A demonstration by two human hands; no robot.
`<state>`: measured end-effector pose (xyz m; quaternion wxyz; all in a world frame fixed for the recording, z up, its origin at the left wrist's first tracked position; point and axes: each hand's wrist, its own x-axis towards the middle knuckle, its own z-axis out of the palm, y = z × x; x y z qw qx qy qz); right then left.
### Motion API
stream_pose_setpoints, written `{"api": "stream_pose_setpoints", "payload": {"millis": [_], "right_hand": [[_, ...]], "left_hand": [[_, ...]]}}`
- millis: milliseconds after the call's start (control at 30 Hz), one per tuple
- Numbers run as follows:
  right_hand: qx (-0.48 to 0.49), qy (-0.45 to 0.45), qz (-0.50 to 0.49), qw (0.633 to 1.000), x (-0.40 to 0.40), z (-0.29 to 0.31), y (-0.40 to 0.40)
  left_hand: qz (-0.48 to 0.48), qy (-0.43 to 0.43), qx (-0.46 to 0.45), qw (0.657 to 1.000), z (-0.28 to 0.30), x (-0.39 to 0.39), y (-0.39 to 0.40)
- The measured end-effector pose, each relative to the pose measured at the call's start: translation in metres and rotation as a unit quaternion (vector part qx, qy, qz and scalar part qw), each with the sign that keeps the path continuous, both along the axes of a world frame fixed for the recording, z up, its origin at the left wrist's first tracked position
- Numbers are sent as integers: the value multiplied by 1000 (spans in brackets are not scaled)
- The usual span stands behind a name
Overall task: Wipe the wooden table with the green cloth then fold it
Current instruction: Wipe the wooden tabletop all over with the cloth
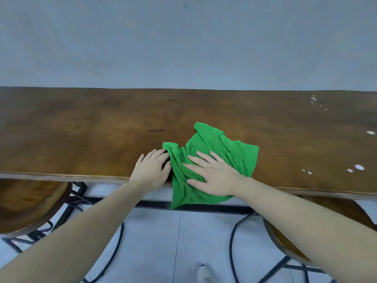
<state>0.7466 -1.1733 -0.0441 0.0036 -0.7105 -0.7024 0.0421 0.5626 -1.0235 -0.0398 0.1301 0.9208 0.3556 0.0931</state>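
This looks like a canteen or café seating area. A long brown wooden surface (81, 127) runs against a plain grey wall (183, 41) at 12 o'clock. Round wooden stools (28, 203) on black metal frames (67, 209) sit tucked under its near edge at 8 and 4 o'clock, over pale floor tiles (155, 242).

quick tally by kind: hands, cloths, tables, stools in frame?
hands: 2 (left hand, right hand)
green cloth: 1
wooden table: 1
stools: 2 (left stool, right stool)
total: 6
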Motion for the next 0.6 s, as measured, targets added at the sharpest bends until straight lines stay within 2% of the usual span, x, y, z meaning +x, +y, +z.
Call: {"api": "stream_pose_setpoints", "payload": {"millis": [133,300,500,600], "right_hand": [[-22,2,-10,1000,40,9,-48],[-36,10,-134,990,94,10,-94],[-36,-67,-272,959,103,8,-74],[-24,-4,-346,938,98,9,-53]], "left_hand": [[-6,12,-2,1000,1,3,-18],[-11,13,5,1000,5,10,-31],[-31,-5,7,999,3,24,-40],[-33,-4,5,999,2,39,-36]]}}
